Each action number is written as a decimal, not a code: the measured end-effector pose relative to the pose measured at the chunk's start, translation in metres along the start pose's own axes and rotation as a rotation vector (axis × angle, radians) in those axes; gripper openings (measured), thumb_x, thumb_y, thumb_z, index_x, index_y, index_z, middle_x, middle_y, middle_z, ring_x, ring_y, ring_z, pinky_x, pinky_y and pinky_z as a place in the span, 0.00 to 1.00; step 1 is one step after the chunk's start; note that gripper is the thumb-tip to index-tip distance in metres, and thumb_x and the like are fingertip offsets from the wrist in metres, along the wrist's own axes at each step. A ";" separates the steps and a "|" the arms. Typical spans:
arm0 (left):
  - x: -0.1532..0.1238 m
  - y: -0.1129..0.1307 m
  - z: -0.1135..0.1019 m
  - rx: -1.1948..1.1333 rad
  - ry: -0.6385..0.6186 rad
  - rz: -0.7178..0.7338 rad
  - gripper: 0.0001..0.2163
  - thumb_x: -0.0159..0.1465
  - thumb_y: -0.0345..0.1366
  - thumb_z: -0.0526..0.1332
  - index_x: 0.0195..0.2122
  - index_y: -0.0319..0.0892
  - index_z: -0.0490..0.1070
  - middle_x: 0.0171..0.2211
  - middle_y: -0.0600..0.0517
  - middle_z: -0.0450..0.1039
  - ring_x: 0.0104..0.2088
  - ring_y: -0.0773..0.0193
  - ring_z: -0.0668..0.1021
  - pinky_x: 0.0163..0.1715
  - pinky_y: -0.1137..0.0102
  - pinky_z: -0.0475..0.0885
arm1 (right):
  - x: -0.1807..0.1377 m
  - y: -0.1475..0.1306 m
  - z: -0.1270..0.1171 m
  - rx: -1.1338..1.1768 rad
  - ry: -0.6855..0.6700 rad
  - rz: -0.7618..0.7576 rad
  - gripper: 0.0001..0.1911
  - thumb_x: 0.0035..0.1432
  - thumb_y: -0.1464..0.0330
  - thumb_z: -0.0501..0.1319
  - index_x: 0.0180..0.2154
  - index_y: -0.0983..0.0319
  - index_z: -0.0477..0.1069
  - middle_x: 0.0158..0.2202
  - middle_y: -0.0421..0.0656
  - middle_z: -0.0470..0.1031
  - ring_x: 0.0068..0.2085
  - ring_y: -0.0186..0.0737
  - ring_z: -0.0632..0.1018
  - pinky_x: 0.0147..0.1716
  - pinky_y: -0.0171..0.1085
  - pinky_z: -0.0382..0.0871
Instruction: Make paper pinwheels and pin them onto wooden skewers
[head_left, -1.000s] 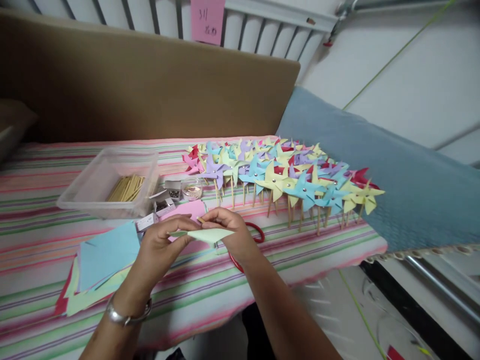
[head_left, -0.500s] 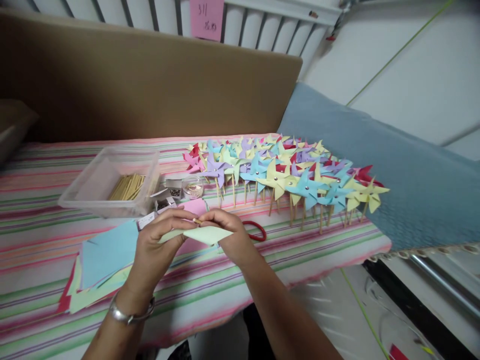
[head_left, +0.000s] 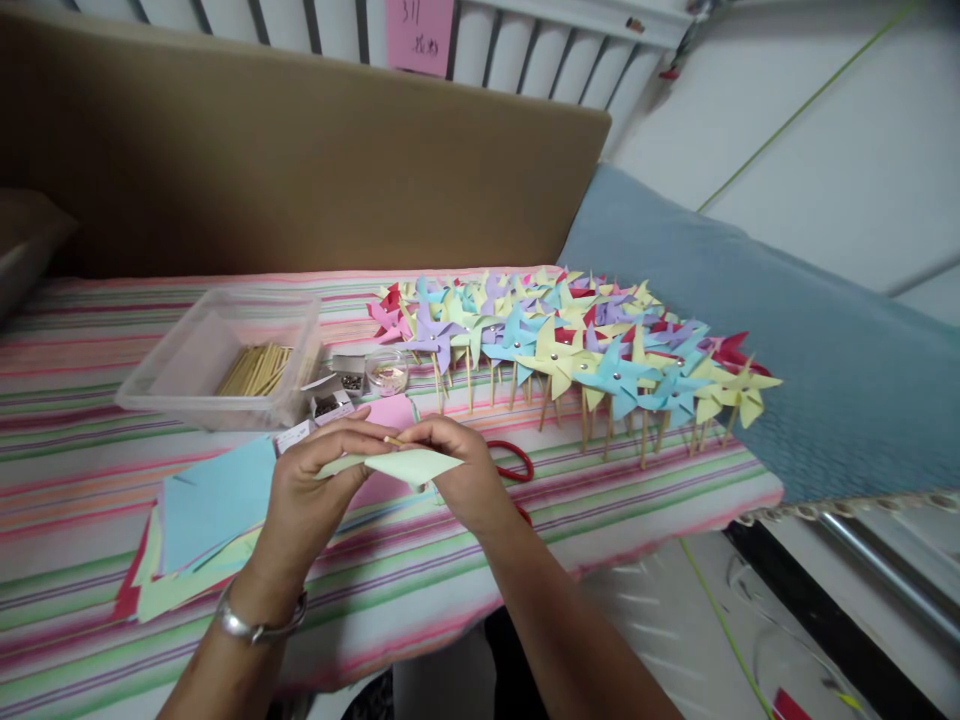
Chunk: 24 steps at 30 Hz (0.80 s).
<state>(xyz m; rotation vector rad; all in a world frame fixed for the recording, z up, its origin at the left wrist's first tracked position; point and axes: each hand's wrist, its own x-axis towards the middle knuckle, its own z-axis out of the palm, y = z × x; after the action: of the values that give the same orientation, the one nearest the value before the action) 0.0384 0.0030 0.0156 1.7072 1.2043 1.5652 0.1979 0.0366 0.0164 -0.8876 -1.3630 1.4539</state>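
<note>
Both my hands are closed on a pale green paper piece (head_left: 409, 466) held just above the striped cloth. My left hand (head_left: 311, 490) pinches its left side, with a metal bracelet on the wrist. My right hand (head_left: 461, 470) grips the right side, and the tip of a thin wooden stick (head_left: 392, 440) pokes out between the fingertips. A stack of coloured paper squares (head_left: 206, 515), blue on top, lies to the left of my left hand. Red scissors (head_left: 514, 465) lie partly hidden behind my right hand.
Many finished paper pinwheels (head_left: 570, 350) on sticks lie in rows at the back right. A clear plastic tub (head_left: 225, 360) holds wooden sticks; small boxes (head_left: 330, 395) and a little round dish (head_left: 386, 375) stand beside it. A cardboard wall (head_left: 300, 160) backs the table; a blue cushion (head_left: 787, 330) lies right.
The hands have barely moved; they keep working the green paper and stick at the same spot. The view has shifted slightly.
</note>
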 end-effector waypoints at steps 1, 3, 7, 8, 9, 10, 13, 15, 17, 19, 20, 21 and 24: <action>0.000 0.000 0.000 -0.004 -0.001 -0.002 0.04 0.57 0.32 0.66 0.32 0.49 0.79 0.36 0.52 0.80 0.38 0.60 0.79 0.56 0.54 0.64 | 0.000 0.000 0.000 -0.001 0.000 -0.002 0.04 0.44 0.67 0.66 0.27 0.59 0.77 0.29 0.40 0.74 0.28 0.34 0.71 0.23 0.31 0.62; 0.000 0.000 0.000 -0.012 -0.006 -0.002 0.05 0.57 0.32 0.66 0.32 0.49 0.79 0.36 0.52 0.80 0.38 0.60 0.79 0.57 0.54 0.63 | 0.000 0.000 0.000 -0.002 0.001 -0.005 0.04 0.43 0.68 0.67 0.27 0.59 0.77 0.29 0.40 0.73 0.27 0.34 0.71 0.22 0.31 0.62; -0.001 0.000 0.000 -0.023 -0.009 -0.009 0.05 0.57 0.31 0.65 0.32 0.49 0.79 0.36 0.53 0.80 0.39 0.60 0.80 0.57 0.54 0.63 | 0.000 -0.001 0.001 0.012 0.014 0.018 0.04 0.43 0.67 0.67 0.27 0.59 0.77 0.27 0.40 0.73 0.25 0.33 0.70 0.20 0.30 0.61; -0.001 0.000 0.000 -0.023 -0.005 -0.013 0.05 0.57 0.31 0.65 0.32 0.49 0.79 0.35 0.52 0.80 0.39 0.60 0.80 0.57 0.54 0.63 | 0.000 -0.001 0.001 0.016 0.018 0.026 0.04 0.43 0.67 0.67 0.26 0.59 0.76 0.27 0.40 0.72 0.25 0.33 0.69 0.20 0.30 0.61; -0.001 0.000 0.000 -0.021 0.000 -0.018 0.04 0.57 0.32 0.66 0.31 0.49 0.79 0.35 0.52 0.80 0.38 0.60 0.80 0.57 0.54 0.63 | 0.000 -0.002 0.002 0.021 0.021 0.034 0.05 0.42 0.67 0.67 0.26 0.59 0.76 0.26 0.40 0.72 0.24 0.32 0.69 0.19 0.30 0.60; -0.001 0.000 0.000 -0.018 0.002 -0.024 0.04 0.57 0.32 0.66 0.31 0.49 0.79 0.35 0.52 0.80 0.38 0.60 0.80 0.57 0.54 0.63 | 0.000 -0.002 0.002 0.027 0.023 0.040 0.05 0.42 0.67 0.67 0.26 0.59 0.76 0.26 0.40 0.72 0.24 0.32 0.69 0.19 0.30 0.60; -0.001 -0.001 0.000 -0.011 0.003 -0.034 0.03 0.57 0.33 0.66 0.31 0.48 0.79 0.35 0.52 0.80 0.38 0.59 0.80 0.57 0.53 0.63 | -0.001 -0.001 0.002 0.037 0.025 0.051 0.05 0.42 0.67 0.67 0.26 0.59 0.76 0.25 0.39 0.72 0.23 0.32 0.69 0.19 0.30 0.60; -0.001 0.000 0.000 -0.006 -0.001 -0.035 0.03 0.57 0.33 0.66 0.31 0.48 0.79 0.35 0.51 0.80 0.39 0.59 0.80 0.57 0.53 0.63 | -0.001 -0.001 0.003 0.040 0.024 0.053 0.05 0.41 0.67 0.67 0.26 0.58 0.76 0.25 0.39 0.72 0.24 0.33 0.70 0.19 0.31 0.61; -0.002 0.000 0.000 -0.001 -0.004 -0.027 0.04 0.57 0.32 0.65 0.31 0.49 0.79 0.35 0.52 0.80 0.39 0.59 0.80 0.57 0.54 0.63 | -0.001 -0.001 0.003 0.040 0.025 0.053 0.05 0.41 0.66 0.67 0.26 0.58 0.76 0.26 0.40 0.73 0.25 0.34 0.71 0.20 0.31 0.62; -0.002 0.000 -0.001 0.002 -0.012 -0.014 0.05 0.58 0.31 0.65 0.32 0.49 0.78 0.34 0.53 0.80 0.39 0.60 0.79 0.57 0.54 0.63 | -0.001 -0.001 0.003 0.041 0.026 0.052 0.05 0.41 0.67 0.68 0.26 0.58 0.76 0.26 0.40 0.73 0.26 0.35 0.71 0.21 0.32 0.62; -0.002 0.000 -0.001 0.002 -0.016 -0.007 0.05 0.58 0.30 0.65 0.32 0.49 0.78 0.34 0.53 0.80 0.39 0.60 0.79 0.57 0.55 0.63 | 0.000 -0.001 0.004 0.042 0.026 0.052 0.04 0.41 0.67 0.68 0.25 0.58 0.76 0.25 0.39 0.72 0.26 0.35 0.71 0.21 0.32 0.62; -0.003 0.000 -0.001 0.002 -0.020 -0.003 0.06 0.58 0.30 0.65 0.32 0.49 0.78 0.34 0.53 0.80 0.39 0.60 0.79 0.57 0.55 0.63 | 0.000 -0.002 0.004 0.044 0.025 0.050 0.04 0.41 0.67 0.67 0.25 0.58 0.76 0.25 0.39 0.72 0.26 0.35 0.71 0.21 0.32 0.62; -0.003 0.000 -0.001 0.006 -0.019 -0.008 0.05 0.58 0.30 0.64 0.32 0.49 0.78 0.34 0.52 0.80 0.39 0.60 0.79 0.57 0.54 0.63 | 0.000 -0.002 0.004 0.041 0.023 0.045 0.04 0.41 0.68 0.68 0.25 0.58 0.76 0.24 0.39 0.71 0.26 0.35 0.71 0.21 0.32 0.62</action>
<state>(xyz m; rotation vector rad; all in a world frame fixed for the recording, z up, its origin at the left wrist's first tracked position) 0.0371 0.0003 0.0142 1.7152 1.2067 1.5387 0.1943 0.0353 0.0186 -0.9113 -1.2995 1.4963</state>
